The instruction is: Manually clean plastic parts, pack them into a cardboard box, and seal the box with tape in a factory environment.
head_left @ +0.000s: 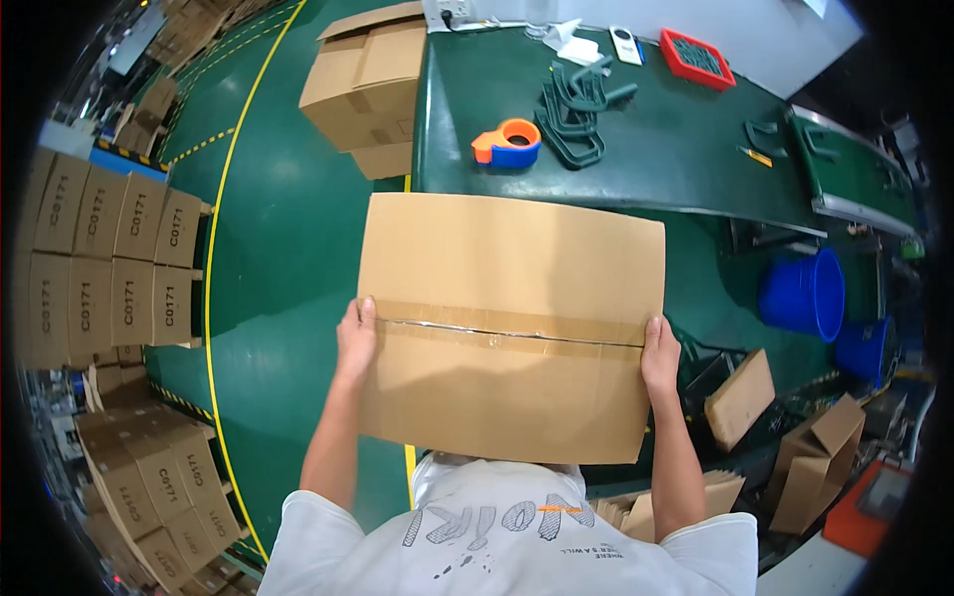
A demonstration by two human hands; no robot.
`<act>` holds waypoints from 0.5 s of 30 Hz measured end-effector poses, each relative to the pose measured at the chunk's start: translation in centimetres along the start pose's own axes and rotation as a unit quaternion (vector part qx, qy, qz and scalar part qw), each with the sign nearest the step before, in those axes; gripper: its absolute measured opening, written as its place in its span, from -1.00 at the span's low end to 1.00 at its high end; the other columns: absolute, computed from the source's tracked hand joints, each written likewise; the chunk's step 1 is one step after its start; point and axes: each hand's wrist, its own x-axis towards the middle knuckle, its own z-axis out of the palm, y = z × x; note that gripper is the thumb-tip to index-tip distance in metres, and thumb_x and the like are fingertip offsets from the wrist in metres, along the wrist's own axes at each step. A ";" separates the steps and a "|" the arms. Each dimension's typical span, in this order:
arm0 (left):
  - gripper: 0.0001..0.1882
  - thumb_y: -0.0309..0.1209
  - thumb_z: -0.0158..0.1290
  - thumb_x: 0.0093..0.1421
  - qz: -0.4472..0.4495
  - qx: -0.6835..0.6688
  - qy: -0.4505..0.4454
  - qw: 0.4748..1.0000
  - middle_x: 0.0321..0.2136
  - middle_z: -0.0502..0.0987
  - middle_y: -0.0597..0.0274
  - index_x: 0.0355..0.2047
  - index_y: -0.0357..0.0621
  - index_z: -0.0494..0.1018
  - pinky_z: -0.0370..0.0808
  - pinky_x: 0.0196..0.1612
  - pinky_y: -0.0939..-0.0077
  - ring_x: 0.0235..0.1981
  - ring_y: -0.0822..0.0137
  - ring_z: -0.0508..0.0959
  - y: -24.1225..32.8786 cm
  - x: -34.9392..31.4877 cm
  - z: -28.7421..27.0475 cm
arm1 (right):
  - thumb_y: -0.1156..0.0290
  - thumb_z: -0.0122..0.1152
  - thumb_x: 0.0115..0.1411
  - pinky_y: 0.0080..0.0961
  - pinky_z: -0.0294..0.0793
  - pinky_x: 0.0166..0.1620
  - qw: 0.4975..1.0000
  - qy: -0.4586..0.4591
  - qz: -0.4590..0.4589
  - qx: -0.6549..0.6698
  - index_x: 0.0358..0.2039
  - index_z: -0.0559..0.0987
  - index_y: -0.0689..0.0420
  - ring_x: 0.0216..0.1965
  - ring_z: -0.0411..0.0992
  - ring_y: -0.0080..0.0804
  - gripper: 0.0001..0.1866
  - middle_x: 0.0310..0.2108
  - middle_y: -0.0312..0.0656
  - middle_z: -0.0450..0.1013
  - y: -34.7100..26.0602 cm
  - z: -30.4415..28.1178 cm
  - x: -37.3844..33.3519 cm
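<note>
Between my two hands is a large brown cardboard box (pixel 507 397), held in front of my body. A strip of clear tape runs across its upper face along the seam where the flaps meet. My left hand (pixel 357 339) grips the left edge, thumb on top near the tape's end. On the opposite edge, my right hand (pixel 659 354) has the same hold with its thumb up. The fingers of both hands are partly hidden beyond the edges. Past the box's far edge, an orange and blue tape dispenser (pixel 508 144) sits on the green worktable (pixel 676 169).
Dark green C-shaped parts (pixel 574 114) lie on the table near a red tray (pixel 697 59). A cardboard box (pixel 368 84) stands left of the table. Stacked cartons (pixel 109 263) line the far left. Blue bins (pixel 803 295) and an open carton (pixel 817 452) are at right.
</note>
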 end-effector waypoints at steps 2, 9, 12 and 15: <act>-0.57 -0.12 -0.18 0.30 -0.002 0.019 0.025 0.999 -0.23 0.53 -0.13 -0.07 -0.25 0.37 0.41 -0.10 0.26 -0.15 0.01 0.53 -0.9 -0.7 1.7 | 0.08 -0.31 0.34 -0.13 0.37 -0.14 1.000 0.009 -0.022 -0.002 -0.05 0.40 0.17 -0.14 0.37 0.23 -0.54 -0.28 0.17 0.46 0.5 -0.1 0.6; -0.56 -0.17 -0.15 0.28 -0.010 -0.099 0.010 0.995 -0.22 0.53 -0.13 -0.03 -0.29 0.36 0.40 -0.09 0.26 -0.15 -0.01 0.53 -0.6 -2.2 0.4 | 0.39 0.00 0.24 -0.24 0.34 0.00 0.911 0.247 -0.290 -0.157 0.05 0.33 0.20 0.02 0.31 0.11 -0.63 -0.09 0.08 0.41 -5.7 -1.2 4.0; -0.55 -0.18 -0.16 0.28 -0.012 -0.062 0.019 0.998 -0.21 0.51 -0.19 -0.02 -0.32 0.35 0.39 -0.07 0.23 -0.13 -0.10 0.50 -0.7 -1.8 0.5 | 0.50 0.16 0.09 -0.27 0.33 0.01 0.913 0.097 -0.373 -0.135 0.02 0.35 0.26 -0.01 0.32 0.00 -0.55 -0.10 0.04 0.38 -14.4 1.2 9.3; -0.53 -0.18 -0.17 0.28 -0.006 -0.021 0.003 1.000 -0.27 0.50 -0.25 0.01 -0.34 0.30 0.40 -0.15 0.16 -0.19 -0.15 0.49 -1.7 -1.6 0.9 | 0.44 0.29 -0.02 -0.24 0.36 -0.06 0.882 -0.019 -0.421 -0.211 -0.06 0.38 0.26 -0.15 0.35 -0.06 -0.51 -0.18 0.00 0.36 -17.5 7.9 17.6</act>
